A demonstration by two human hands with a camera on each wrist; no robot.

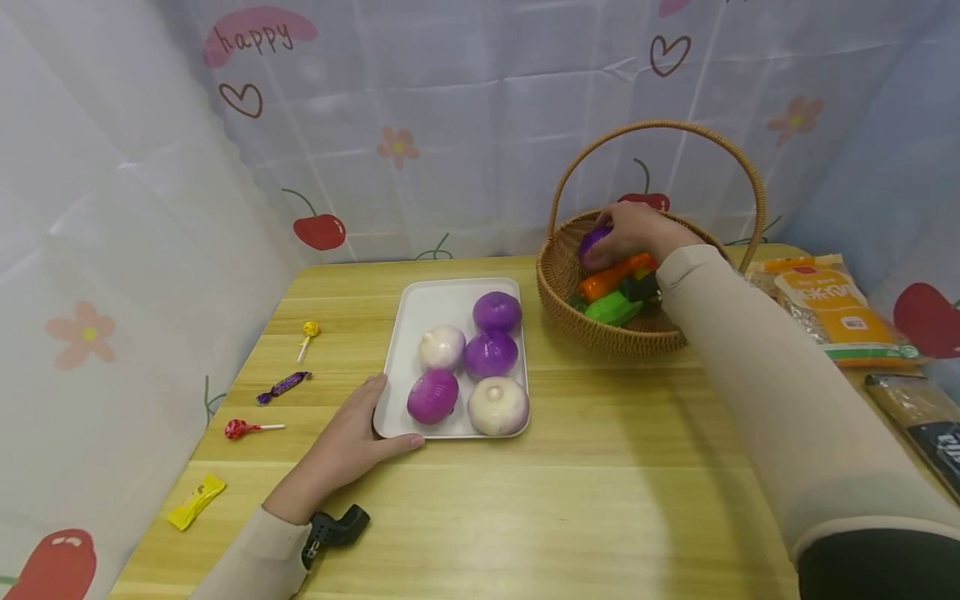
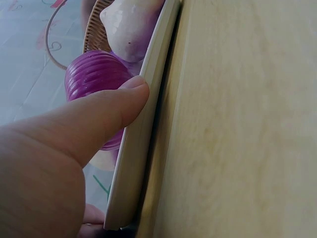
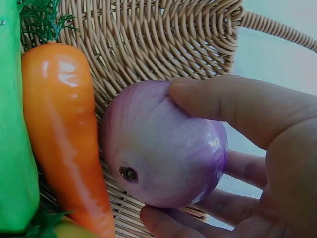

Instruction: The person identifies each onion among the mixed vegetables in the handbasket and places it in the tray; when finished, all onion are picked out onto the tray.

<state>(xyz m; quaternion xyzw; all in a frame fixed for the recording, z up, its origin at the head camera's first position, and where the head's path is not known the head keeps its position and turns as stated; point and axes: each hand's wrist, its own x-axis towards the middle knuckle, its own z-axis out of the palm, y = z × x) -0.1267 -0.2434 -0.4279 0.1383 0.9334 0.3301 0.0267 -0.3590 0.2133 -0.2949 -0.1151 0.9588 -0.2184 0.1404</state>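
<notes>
My right hand [image 1: 633, 233] reaches into the wicker basket [image 1: 558, 283]. Thumb and fingers curl round a purple onion [image 3: 163, 144], which lies against the woven wall beside an orange carrot [image 3: 62, 119]. At the near left corner of a white tray [image 1: 408, 304], my left hand [image 1: 348, 437] grips the edge. Its thumb [image 2: 111, 106] lies along the rim next to a ridged purple onion [image 1: 432, 397]. Two more purple onions [image 1: 497, 312] and two whitish, purple-tinged bulbs [image 1: 498, 406] sit in the tray.
A green vegetable [image 1: 613, 309] also lies in the basket, whose tall handle [image 1: 667, 125] arches overhead. Lollipops [image 1: 236, 429] and wrapped candies [image 1: 197, 502] line the table's left side. Plastic food packets [image 1: 840, 312] lie at the right. A printed curtain [image 1: 450, 125] hangs behind.
</notes>
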